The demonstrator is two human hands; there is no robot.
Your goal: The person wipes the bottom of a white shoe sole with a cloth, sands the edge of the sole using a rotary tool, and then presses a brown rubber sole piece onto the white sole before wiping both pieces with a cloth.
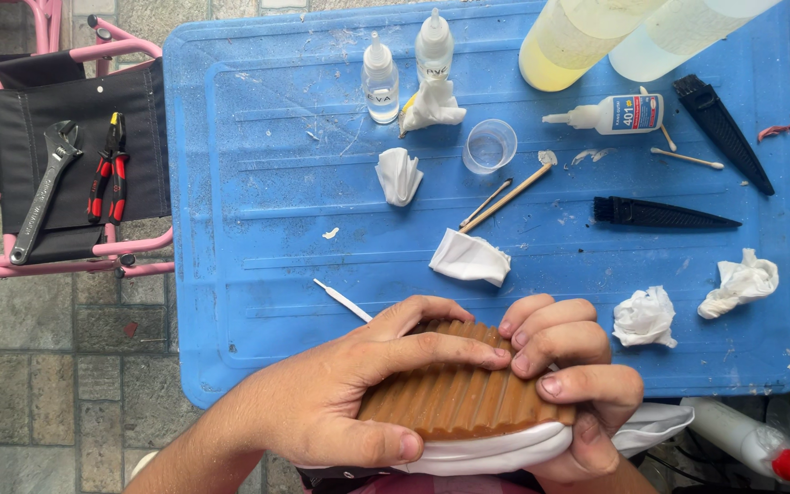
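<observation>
Two small clear dropper bottles (380, 80) are standing at the far middle of the blue table (258, 238), each wearing a pale label with dark print; the right one (433, 46) is sitting just beside a crumpled white tissue (432, 105). A white glue bottle (613, 114) with a blue-and-white label is lying on its side at the far right, nozzle pointing left. Two large translucent bottles, one yellowish (573, 37) and one paler (678, 27), are leaning in beyond it. A white bottle with a red cap (761, 448) is lying at the near right.

Both hands cover much of the ribbed brown sole (454, 398); the shoe's upper lies hidden beneath. Far beyond the grip, two large bottles (569, 37) are cut off by the top edge.
</observation>
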